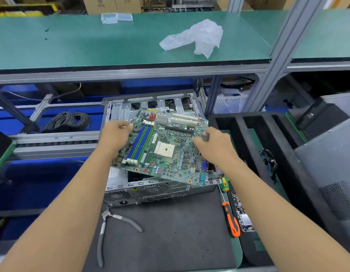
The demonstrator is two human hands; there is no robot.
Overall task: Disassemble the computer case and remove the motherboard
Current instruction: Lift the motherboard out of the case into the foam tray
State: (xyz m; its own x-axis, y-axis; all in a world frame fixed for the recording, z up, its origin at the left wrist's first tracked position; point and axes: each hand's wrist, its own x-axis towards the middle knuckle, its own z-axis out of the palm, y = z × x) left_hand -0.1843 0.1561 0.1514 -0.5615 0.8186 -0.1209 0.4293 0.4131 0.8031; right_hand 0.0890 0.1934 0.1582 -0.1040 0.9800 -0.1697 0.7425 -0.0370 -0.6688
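**Motherboard held above open case**

Head view. Green rectangular motherboard (162,148), with blue and green memory slots and a pale square processor socket at centre, is held tilted over the grey sheet-metal computer case (150,190), clear of the case floor. Whether its near right corner touches the case's near rim cannot be told.

Left hand (116,135) is clamped on the board's left edge, thumb on top near the far end of the memory slots, fingers hidden under the board. Right hand (213,143) grips the right edge, thumb and forefinger closed on the board by a small grey metal part.

Case lies open side up on a dark grey work mat (170,238); its vented rear panel faces the camera.

On the mat, near left of the case: grey-handled cutting pliers (105,228), handles spread. Right of the mat: orange-and-black-handled screwdriver (232,220), lying beside a small tray of screws and loose parts (241,214). A yellow-and-green tool handle (225,184) sits just by the case's near right corner.

Right of the case: black foam slotted holder (246,132).

Upper green shelf (91,46) carries a crumpled clear plastic bag (197,38) and two small clear plastic boxes (116,17).
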